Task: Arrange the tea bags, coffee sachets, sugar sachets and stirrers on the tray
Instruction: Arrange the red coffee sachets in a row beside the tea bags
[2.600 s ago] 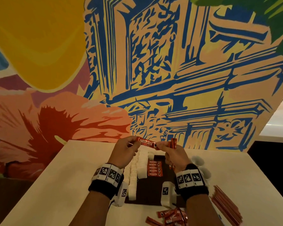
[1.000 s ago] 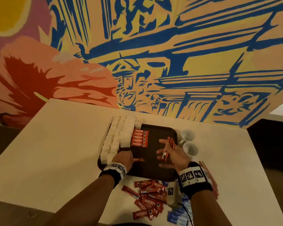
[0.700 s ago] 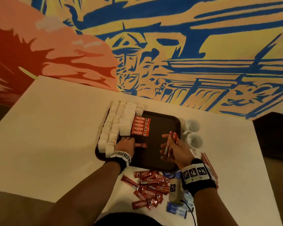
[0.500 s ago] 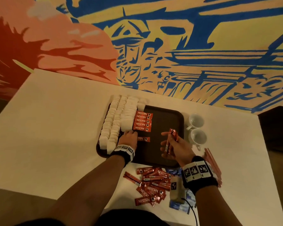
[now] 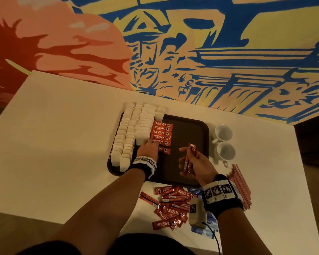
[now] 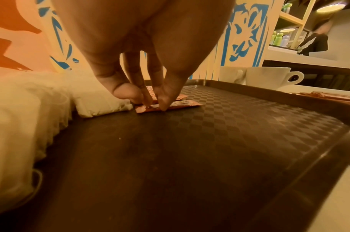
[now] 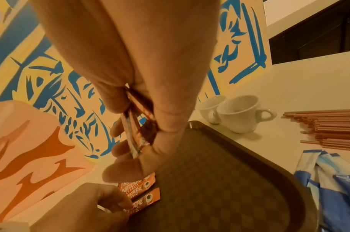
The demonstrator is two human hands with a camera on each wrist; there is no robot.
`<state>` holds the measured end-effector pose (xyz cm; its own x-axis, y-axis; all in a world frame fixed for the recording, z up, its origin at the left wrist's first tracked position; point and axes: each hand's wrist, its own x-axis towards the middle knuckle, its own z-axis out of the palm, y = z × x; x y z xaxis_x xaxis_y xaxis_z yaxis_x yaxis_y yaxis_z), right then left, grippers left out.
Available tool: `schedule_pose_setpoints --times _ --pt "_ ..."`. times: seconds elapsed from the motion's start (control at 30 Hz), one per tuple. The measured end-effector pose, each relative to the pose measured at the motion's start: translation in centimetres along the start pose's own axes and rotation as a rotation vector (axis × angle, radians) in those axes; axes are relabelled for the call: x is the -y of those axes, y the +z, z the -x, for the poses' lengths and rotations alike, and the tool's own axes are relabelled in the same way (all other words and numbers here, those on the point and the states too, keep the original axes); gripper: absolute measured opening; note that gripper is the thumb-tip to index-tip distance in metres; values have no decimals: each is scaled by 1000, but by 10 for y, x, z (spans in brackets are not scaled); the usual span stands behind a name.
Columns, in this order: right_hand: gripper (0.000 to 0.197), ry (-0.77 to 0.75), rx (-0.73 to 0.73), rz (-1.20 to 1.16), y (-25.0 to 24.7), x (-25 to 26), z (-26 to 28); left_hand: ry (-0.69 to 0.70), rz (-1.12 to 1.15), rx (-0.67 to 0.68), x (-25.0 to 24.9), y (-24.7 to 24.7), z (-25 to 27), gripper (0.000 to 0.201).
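Since a moment ago the left hand [image 5: 149, 148] has slid its pinched coffee sachet [image 5: 164, 150] up beneath the tray's [image 5: 190, 129] row, long axis crosswise, while the right hand [image 5: 195, 163] grips spare sachets [image 5: 190, 157] upright.

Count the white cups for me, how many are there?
2. The far cup and the near cup stand side by side on the table, just right of the tray.

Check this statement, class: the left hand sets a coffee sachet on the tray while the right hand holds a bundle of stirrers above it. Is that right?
One detail is wrong. The right hand holds coffee sachets, not stirrers; the stirrers lie on the table right of the tray. The head view shows this. The left hand does set a coffee sachet on the tray.
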<state>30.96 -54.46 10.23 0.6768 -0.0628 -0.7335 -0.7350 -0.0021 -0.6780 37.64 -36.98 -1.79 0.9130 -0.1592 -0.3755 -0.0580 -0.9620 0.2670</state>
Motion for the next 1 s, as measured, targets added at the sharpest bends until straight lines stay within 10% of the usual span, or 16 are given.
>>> schedule_pose_setpoints --times 0.53,0.83,1.0 --pt "25 7 11 -47 -1 2 2 -50 49 -49 -4 -11 0 30" --pt "29 -95 172 -190 -23 7 27 -8 612 -226 -6 -78 55 11" --pt "21 -191 251 -137 -24 10 51 141 911 -99 -21 -117 104 18"
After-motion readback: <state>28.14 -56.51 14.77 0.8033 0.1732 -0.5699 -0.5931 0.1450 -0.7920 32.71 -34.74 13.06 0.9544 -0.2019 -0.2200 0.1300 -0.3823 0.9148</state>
